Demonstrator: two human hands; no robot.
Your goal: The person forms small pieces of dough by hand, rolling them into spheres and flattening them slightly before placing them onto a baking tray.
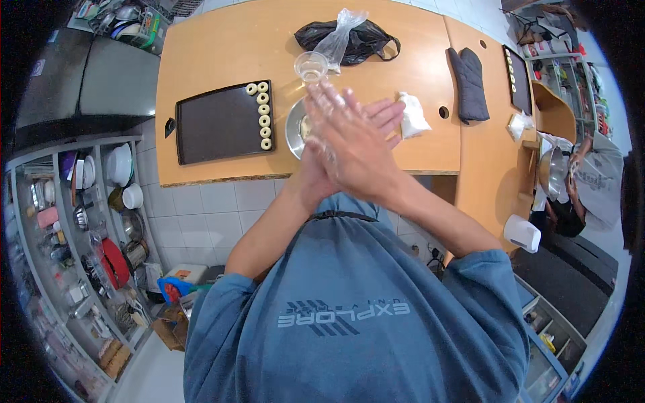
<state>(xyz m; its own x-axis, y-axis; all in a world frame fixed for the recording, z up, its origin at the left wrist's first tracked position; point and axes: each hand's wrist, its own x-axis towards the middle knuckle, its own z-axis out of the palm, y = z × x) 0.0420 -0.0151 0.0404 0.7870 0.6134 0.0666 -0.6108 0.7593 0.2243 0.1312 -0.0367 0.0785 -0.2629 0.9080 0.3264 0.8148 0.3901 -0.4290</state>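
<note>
Palm to palm, my two hands cross above the table, over a metal bowl. My right hand lies on top, its fingers stretched out toward the upper left and dusted with white powder. Beneath it, the stretched fingers of my left hand stick out toward the upper right. Whatever may lie between the palms is hidden. Pale dough shows in the bowl, which my hands partly cover. To the left, a dark baking tray carries several dough rings along its right side. Beyond the bowl stands a clear plastic cup.
A bag of white powder and a dark oven mitt lie to the right. A black plastic bag sits at the back. Farther right are a second tray, a white jug and another person with a metal bowl.
</note>
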